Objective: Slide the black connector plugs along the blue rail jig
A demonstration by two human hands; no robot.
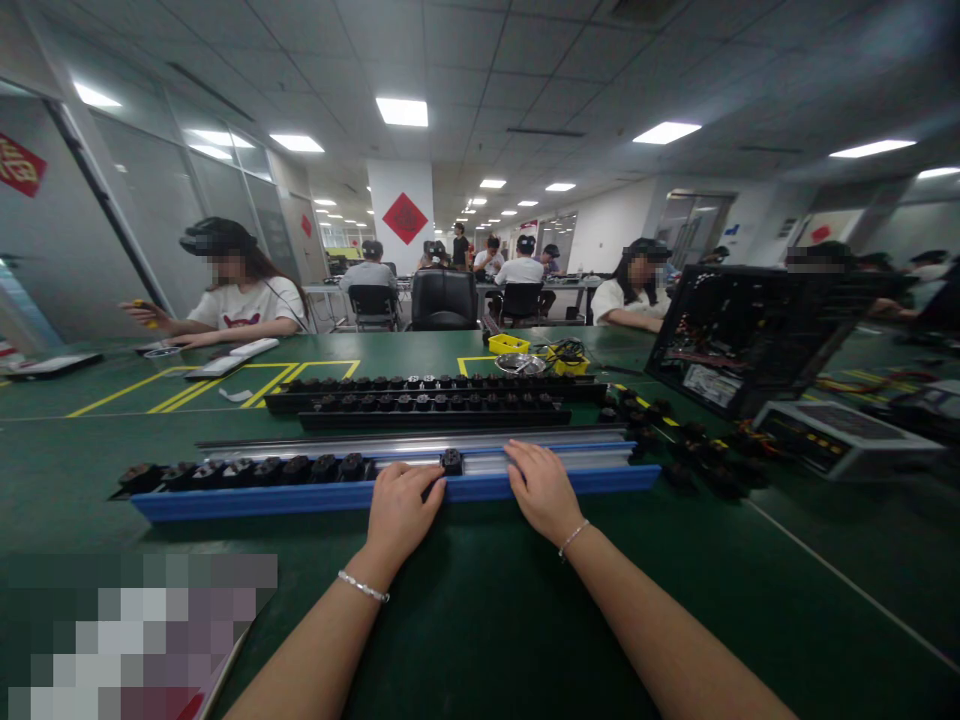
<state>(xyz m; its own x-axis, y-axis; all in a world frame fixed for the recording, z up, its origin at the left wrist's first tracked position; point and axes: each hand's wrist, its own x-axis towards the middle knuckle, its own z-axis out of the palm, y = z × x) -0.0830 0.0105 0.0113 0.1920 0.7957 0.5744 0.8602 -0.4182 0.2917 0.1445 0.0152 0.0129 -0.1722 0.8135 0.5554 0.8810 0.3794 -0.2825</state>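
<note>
A long blue rail (247, 503) with a silvery inner channel lies across the table in front of me. Several black socket modules (295, 468) sit in a row along its left part. One separate black socket module (451, 461) stands in the channel between my hands. My left hand (403, 510) is bent over the rail, thumb at the front face, its index fingertip beside that module and seemingly touching it. Farther right, my right hand (546, 490) grips the rail with its thumb in front and fingers over the top. The fingertips on the far side are partly hidden.
Behind lie two black rails (435, 418) filled with sockets. Loose black sockets (701, 450) are scattered at right, near an open computer case (739, 335) and a power supply (847, 440). Beyond are yellow bins (508, 344) and a metal dish (520, 364). People sit across the table.
</note>
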